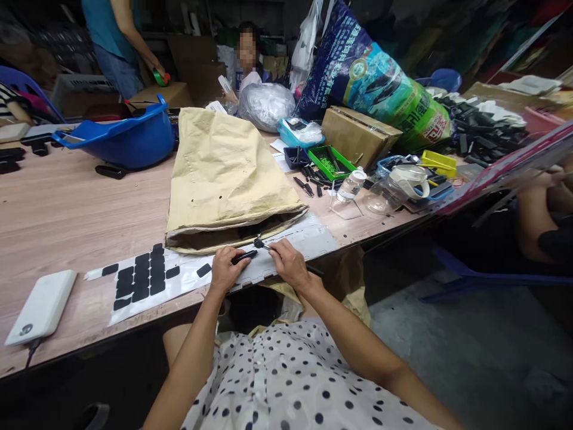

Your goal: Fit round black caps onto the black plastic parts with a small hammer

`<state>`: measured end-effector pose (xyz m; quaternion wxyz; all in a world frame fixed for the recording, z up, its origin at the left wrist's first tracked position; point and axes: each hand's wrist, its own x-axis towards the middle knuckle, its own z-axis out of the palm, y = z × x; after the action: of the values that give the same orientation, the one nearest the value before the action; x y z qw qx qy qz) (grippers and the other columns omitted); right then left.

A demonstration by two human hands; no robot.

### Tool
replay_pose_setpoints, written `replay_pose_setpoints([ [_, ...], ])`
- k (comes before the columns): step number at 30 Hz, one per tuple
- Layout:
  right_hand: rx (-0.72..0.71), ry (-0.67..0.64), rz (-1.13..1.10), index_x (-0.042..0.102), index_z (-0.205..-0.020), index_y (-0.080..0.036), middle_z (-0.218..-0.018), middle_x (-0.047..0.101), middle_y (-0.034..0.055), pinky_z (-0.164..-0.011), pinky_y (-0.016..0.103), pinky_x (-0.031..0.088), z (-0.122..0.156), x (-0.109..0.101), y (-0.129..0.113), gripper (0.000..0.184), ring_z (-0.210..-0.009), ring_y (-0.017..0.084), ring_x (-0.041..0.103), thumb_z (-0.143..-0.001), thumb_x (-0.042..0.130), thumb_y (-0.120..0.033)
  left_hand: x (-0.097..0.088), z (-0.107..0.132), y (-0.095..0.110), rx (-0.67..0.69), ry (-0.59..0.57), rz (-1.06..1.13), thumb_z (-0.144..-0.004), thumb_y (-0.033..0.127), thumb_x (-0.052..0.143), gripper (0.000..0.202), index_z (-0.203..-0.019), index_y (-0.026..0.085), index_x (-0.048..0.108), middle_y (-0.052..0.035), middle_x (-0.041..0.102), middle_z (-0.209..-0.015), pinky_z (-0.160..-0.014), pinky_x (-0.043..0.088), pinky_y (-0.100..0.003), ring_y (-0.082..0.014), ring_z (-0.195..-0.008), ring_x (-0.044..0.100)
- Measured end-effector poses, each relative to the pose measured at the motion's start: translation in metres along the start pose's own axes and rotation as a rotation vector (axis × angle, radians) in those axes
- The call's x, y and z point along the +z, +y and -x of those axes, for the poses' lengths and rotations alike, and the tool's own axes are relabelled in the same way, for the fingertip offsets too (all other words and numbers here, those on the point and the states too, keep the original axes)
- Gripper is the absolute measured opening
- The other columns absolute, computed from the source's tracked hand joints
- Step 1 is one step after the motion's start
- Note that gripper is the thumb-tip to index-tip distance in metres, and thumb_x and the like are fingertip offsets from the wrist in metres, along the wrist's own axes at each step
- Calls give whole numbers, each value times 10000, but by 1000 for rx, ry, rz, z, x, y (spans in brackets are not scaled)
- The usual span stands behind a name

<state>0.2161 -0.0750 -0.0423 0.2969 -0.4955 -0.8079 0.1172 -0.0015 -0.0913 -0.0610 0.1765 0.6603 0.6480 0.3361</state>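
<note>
My left hand [225, 269] is closed round a slim black pen-shaped piece [245, 257], whose end points right. Beside it, my right hand [289, 261] grips a thin tool with a metal shaft [267, 246] and a black handle end [314, 270]. At the shaft's tip is a small dark piece [258, 243], too small to make out. Both hands are over a pale board [308, 236] at the table edge, just in front of the open mouth of a tan paper sack [224, 173]. To the left lies a white sheet [174, 292] with rows of black rounded stickers [142, 275].
A white power bank [42, 307] with a cable lies at front left. Behind are a blue scoop-shaped basin [129, 134], a green tray [331, 164], a clear bottle [351, 185], a clear jug [387, 191] and a cardboard box [358, 134]. Other people sit and stand around the table.
</note>
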Motion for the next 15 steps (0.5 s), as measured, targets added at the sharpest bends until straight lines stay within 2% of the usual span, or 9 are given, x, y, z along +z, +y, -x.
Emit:
replay_pose_setpoints([
  [6, -45, -11, -52, 657, -1256, -268, -1033, 673, 43, -820, 229, 523, 7, 9, -25, 334, -927, 161, 657, -1002, 451, -200, 2, -1, 0, -20, -8, 10, -780, 301, 737, 115, -882, 279, 784, -16, 676, -831, -856, 488, -363, -227, -892, 591],
  [11, -45, -64, 33, 689, -1225, -301, -946, 664, 23, -744, 217, 525, 8, 11, -26, 329, -834, 151, 661, -981, 498, -192, 3, -2, 1, -26, -2, -2, -772, 276, 724, 117, -871, 279, 786, -21, 683, -838, -844, 485, -358, -228, -879, 586],
  [15, -11, 0, 33, 681, -1262, -305, -989, 667, 32, -786, 221, 531, 8, 8, -23, 353, -896, 157, 664, -987, 490, -193, 4, -2, 1, -18, 0, -7, -768, 286, 725, 134, -885, 287, 792, -21, 684, -837, -843, 484, -357, -231, -882, 586],
])
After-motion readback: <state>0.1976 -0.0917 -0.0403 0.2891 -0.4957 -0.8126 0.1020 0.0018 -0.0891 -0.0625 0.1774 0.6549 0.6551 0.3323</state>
